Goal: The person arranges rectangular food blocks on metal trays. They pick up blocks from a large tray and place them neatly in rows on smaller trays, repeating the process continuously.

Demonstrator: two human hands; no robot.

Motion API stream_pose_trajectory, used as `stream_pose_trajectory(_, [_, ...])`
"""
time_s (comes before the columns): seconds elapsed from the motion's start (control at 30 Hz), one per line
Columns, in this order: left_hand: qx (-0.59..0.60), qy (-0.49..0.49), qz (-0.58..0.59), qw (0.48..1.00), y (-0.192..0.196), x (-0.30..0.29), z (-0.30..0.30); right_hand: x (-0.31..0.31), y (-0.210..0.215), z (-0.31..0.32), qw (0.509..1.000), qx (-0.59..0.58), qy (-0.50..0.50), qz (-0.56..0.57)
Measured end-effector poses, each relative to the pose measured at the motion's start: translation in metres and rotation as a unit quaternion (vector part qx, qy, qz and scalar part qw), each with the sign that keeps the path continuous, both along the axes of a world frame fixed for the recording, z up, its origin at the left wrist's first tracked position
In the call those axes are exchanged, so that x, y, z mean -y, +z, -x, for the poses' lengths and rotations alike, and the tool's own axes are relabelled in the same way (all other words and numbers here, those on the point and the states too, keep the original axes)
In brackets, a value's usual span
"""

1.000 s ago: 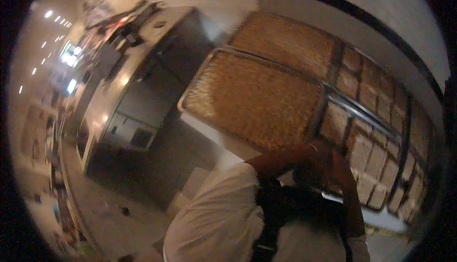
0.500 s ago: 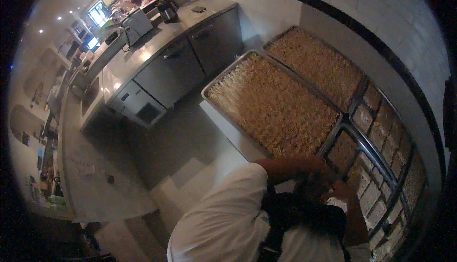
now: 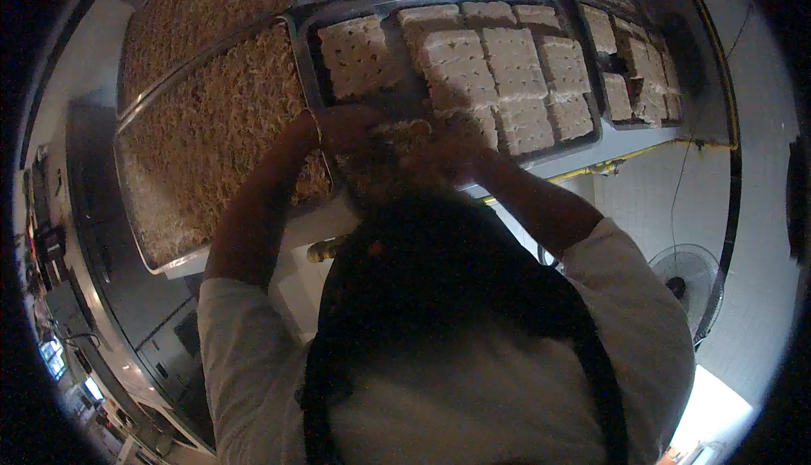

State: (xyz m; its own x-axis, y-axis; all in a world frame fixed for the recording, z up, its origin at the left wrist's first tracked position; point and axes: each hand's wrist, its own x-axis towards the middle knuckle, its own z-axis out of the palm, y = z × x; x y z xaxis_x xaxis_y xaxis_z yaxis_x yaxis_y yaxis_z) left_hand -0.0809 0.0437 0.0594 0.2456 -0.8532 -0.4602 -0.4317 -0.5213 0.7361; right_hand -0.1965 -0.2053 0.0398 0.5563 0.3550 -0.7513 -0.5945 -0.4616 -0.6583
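Slabs [image 3: 513, 59], pale and pricked, lie in metal tray [image 3: 311, 72], roughly 11 to 3 o'clock of left hand [image 3: 348, 129] and right hand [image 3: 446, 157]; can't tell if fingers are apart or clamped, too dark. Likely light, stiff, crumbly: best held low on opposite edges.

Left hand [image 3: 353, 129] near right hand [image 3: 448, 157], elbows [image 3: 583, 241] bent
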Motion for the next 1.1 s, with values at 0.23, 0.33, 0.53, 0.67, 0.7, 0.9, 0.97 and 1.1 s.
stream_pose_trajectory(0.23, [0.169, -0.014, 0.099, 0.981, 0.029, 0.019, -0.009, 0.008, 0.041, 0.018, 0.982, 0.186, -0.029, -0.007])
stream_pose_trajectory(0.33, [0.235, 0.002, 0.202, 0.951, 0.035, 0.015, 0.0, -0.011, 0.042, 0.024, 0.863, 0.488, 0.071, 0.108])
stream_pose_trajectory(0.53, [0.17, 0.108, 0.183, 0.962, 0.034, -0.015, 0.038, -0.018, 0.021, 0.052, 0.761, 0.564, 0.215, 0.236])
stream_pose_trajectory(0.67, [0.134, 0.082, 0.103, 0.982, -0.001, -0.018, 0.015, -0.019, 0.013, 0.06, 0.8, 0.5, 0.174, 0.283])
stream_pose_trajectory(0.7, [0.164, 0.089, 0.11, 0.976, -0.011, -0.022, 0.015, -0.021, 0.012, 0.059, 0.84, 0.445, 0.124, 0.284])
stream_pose_trajectory(0.9, [0.295, 0.182, 0.163, 0.924, -0.029, -0.044, 0.025, -0.028, 0.012, 0.063, 0.832, 0.508, 0.1, 0.198])
stream_pose_trajectory(0.97, [0.335, 0.232, 0.156, 0.9, -0.017, -0.044, 0.041, -0.027, 0.011, 0.072, 0.858, 0.497, 0.022, 0.127])
stream_pose_trajectory(1.1, [0.26, 0.428, 0.042, 0.864, 0.013, -0.021, 0.114, -0.033, 0.002, 0.084, 0.884, 0.459, -0.092, 0.013])
